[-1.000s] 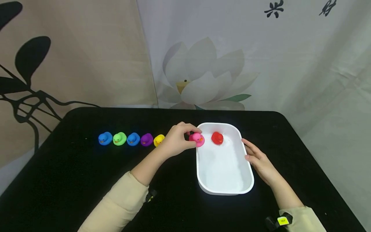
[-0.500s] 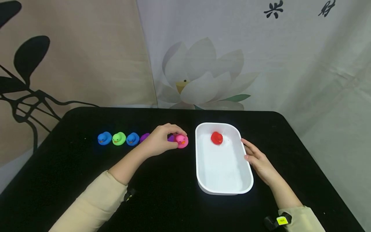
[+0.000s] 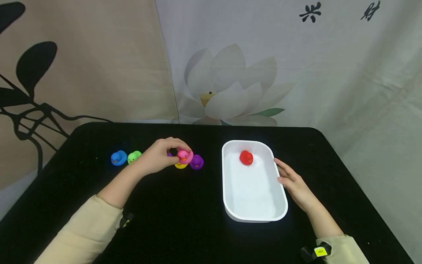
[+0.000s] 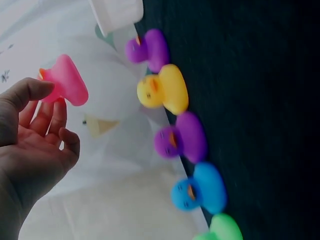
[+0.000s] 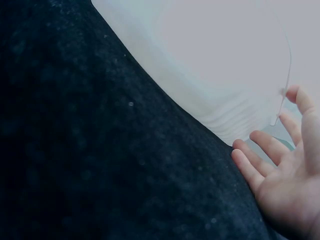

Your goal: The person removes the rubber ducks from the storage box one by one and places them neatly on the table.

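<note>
My left hand (image 3: 156,156) pinches a pink rubber duck (image 3: 185,156) between thumb and fingers. In the left wrist view the pink duck (image 4: 72,82) hangs above the row, apart from it. Below it are a yellow duck (image 3: 181,166) and a purple duck (image 3: 196,162). A second purple duck (image 4: 187,137) and a blue duck (image 4: 207,187) are mostly or fully behind the hand in the head view. On the right, my right hand (image 3: 295,187) touches the side of a white tray (image 3: 254,194) with extended fingers, thumb at its rim. One red duck (image 3: 246,157) sits inside.
At the row's left end are another blue duck (image 3: 118,158) and a green duck (image 3: 133,157), partly covered by the left arm. Everything stands on a black-covered table (image 3: 184,227). A printed curtain (image 3: 230,80) hangs right behind its far edge.
The pink duck has travelled left in my left hand, from the tray's left rim to over the yellow duck. The right hand and tray stay put.
</note>
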`<state>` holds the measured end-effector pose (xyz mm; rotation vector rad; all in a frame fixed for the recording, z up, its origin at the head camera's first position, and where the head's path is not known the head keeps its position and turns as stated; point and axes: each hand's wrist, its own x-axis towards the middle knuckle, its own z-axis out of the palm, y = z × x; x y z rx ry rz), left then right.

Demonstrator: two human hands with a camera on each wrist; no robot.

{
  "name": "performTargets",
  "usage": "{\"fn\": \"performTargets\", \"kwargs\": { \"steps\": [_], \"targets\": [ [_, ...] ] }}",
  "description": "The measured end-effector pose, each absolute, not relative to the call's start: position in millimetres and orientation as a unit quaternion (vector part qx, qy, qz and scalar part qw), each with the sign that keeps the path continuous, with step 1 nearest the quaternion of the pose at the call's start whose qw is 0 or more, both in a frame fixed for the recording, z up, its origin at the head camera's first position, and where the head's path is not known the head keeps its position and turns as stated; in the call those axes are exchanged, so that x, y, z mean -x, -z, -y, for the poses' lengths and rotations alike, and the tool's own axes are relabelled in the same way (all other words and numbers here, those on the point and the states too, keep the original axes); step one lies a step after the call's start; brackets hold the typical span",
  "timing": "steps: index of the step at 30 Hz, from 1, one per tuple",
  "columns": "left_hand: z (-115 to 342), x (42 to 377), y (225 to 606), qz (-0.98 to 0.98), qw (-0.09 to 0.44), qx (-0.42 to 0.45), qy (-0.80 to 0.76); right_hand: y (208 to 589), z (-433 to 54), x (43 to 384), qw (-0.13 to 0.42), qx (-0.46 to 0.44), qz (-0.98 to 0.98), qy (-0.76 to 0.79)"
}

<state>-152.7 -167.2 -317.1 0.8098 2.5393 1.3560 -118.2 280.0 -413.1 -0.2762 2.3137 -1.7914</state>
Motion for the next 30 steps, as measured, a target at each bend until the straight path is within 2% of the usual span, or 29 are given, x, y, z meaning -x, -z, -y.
{"fn": "performTargets", "kwargs": {
  "steps": [7, 30],
  "targets": [
    [196, 151, 314, -0.869, 0.071, -0.239, -0.428, 413, -280, 118, 0.101, 0.089, -0.783, 0.607],
    [278, 148, 315, -0.907, -0.013, -0.219, -0.359, 414, -280, 118, 0.102, 0.092, -0.780, 0.610]
  ]
}}
